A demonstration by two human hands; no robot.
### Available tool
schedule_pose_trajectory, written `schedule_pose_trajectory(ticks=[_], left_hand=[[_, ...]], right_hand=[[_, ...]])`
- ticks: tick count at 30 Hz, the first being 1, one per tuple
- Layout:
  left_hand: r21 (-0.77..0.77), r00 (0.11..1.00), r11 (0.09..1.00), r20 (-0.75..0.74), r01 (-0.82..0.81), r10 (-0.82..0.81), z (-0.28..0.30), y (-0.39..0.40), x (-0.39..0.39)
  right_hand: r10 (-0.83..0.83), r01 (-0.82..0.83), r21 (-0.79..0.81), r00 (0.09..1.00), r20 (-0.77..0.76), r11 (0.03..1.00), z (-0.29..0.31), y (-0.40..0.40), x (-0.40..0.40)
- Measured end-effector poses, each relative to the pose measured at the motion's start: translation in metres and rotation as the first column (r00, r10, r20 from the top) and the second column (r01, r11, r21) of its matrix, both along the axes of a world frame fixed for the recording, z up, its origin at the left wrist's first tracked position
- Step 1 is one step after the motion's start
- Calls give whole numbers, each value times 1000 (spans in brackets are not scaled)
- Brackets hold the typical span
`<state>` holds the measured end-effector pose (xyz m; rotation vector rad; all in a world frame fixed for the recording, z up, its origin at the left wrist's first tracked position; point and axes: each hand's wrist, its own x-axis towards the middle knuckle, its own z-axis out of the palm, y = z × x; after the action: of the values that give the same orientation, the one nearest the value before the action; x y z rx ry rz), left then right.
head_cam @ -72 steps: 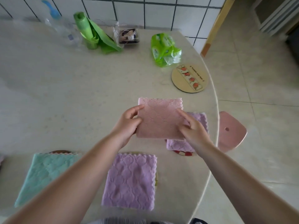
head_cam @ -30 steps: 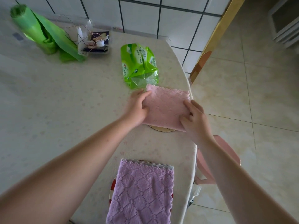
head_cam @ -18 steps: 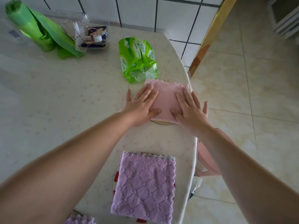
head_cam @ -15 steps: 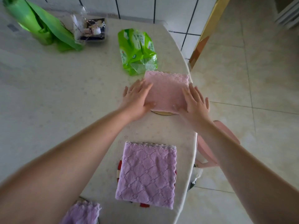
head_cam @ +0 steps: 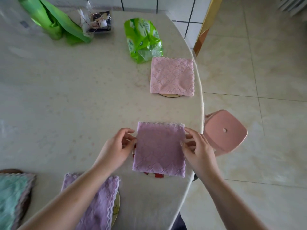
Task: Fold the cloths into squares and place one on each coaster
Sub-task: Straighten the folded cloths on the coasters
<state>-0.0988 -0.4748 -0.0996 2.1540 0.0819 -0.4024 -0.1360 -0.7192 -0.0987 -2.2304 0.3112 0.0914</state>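
A folded pink cloth [head_cam: 172, 76] lies flat on a wooden coaster [head_cam: 170, 95] near the table's right edge, with only the coaster's front rim showing. Closer to me, a folded purple cloth [head_cam: 159, 149] covers a red-and-white coaster [head_cam: 154, 175]. My left hand [head_cam: 116, 149] pinches that cloth's left edge and my right hand [head_cam: 198, 150] pinches its right edge. Under my left forearm, another purple cloth [head_cam: 98, 211] rests on a pale coaster [head_cam: 117, 206]. At the far left a teal cloth [head_cam: 10, 196] sits on a dark coaster [head_cam: 10, 171].
A green plastic pack [head_cam: 142, 39] lies just behind the pink cloth. A green roll of bags [head_cam: 51, 22] and a small clear box [head_cam: 98, 22] stand at the back. A pink stool [head_cam: 224, 131] stands on the floor beside the curved table edge [head_cam: 201, 105].
Both hands have left the pink cloth, which stays on the wooden coaster, and have come back toward me to grip the side edges of the purple cloth.
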Motion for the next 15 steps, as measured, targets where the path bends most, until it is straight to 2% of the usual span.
schedule_pose_trajectory(ticks=[5,11,15], left_hand=[[23,995,995,4,98,-98,4,-6,-7],[25,994,994,-3,111,-111,3,-10,-8],[10,993,993,-21,117,-117,0,-7,-7]], right_hand=[[41,-43,-44,998,-54,998,4,4,-9],[65,-68,-66,997,-51,995,6,14,-13],[71,-78,-63,992,-105,995,7,15,-13]])
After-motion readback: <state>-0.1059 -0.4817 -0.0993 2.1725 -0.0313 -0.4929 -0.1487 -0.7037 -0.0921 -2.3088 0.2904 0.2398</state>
